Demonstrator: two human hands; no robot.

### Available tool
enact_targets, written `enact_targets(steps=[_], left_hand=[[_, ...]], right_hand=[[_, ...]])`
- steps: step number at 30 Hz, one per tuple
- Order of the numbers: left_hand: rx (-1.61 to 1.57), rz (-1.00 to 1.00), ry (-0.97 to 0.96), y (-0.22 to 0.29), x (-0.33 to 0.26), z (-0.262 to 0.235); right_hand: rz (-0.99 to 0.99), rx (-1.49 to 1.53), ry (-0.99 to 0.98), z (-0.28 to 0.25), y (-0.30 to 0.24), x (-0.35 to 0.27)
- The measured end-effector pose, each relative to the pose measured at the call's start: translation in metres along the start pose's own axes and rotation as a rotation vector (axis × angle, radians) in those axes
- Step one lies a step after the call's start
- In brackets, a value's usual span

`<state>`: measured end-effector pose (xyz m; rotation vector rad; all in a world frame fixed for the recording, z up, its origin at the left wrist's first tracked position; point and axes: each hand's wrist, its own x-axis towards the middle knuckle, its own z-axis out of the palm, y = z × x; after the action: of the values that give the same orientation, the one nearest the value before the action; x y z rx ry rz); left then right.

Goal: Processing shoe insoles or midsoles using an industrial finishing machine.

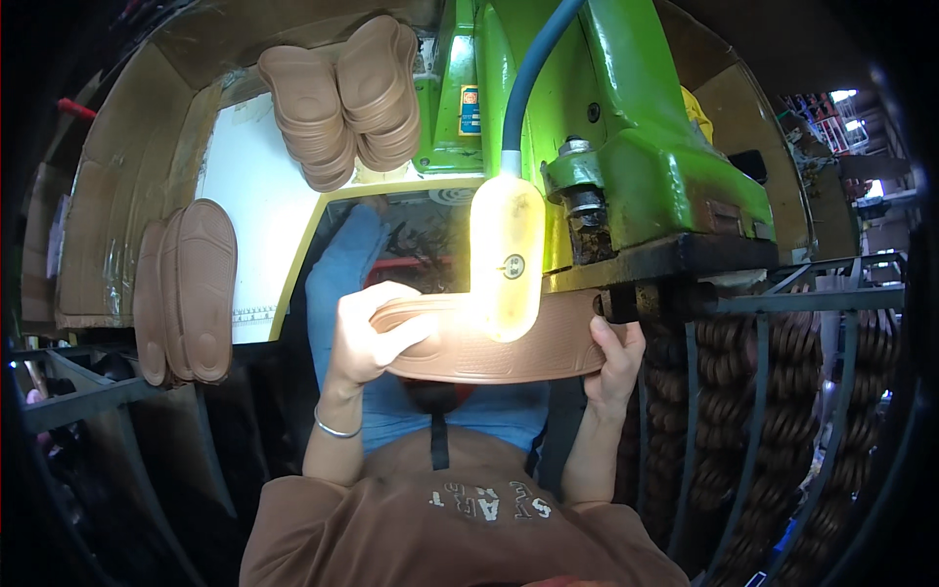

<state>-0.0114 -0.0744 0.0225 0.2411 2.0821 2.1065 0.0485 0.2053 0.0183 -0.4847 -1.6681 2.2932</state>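
Note:
A brown shoe sole (528, 360) with a textured surface is stretched sideways in front of my body, just below the green machine. My left hand (377, 340) grips its left end, thumb on the near face and fingers behind. At the other end my right hand (614, 360) holds it between thumb and fingers, close to the machine's dark metal arm (650, 298). A glowing lamp (509, 259) on a blue flexible neck hangs over the sole and hides part of its upper middle.
Two stacks of brown soles (377, 83) sit on the white tabletop (249, 186), and several more soles (205, 293) stand at its left edge. Cardboard (127, 166) walls the left side. The green machine (646, 147) fills the back right. Racks of brown soles (787, 391) stand right.

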Motion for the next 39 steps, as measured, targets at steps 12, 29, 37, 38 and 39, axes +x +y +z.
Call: enact_targets(steps=[12, 29, 37, 38, 39], left_hand=[[-0.218, -0.166, -0.005, -0.043, -0.085, -0.048], [0.052, 0.154, 0.003, -0.029, 0.007, 0.074], [-0.348, -0.141, 0.055, -0.022, -0.019, 0.078], [-0.398, -0.141, 0.03, -0.026, -0.02, 0.08], [-0.397, -0.14, 0.029, -0.028, -0.021, 0.083]], right_hand=[[0.095, -0.048, -0.218, 0.069, 0.0, 0.008], [0.218, -0.396, -0.435, 0.012, 0.069, -0.103], [0.363, -0.297, -0.351, -0.063, 0.047, -0.119], [0.379, -0.259, -0.28, -0.069, 0.036, -0.118], [0.39, -0.222, -0.206, -0.074, 0.024, -0.115]])
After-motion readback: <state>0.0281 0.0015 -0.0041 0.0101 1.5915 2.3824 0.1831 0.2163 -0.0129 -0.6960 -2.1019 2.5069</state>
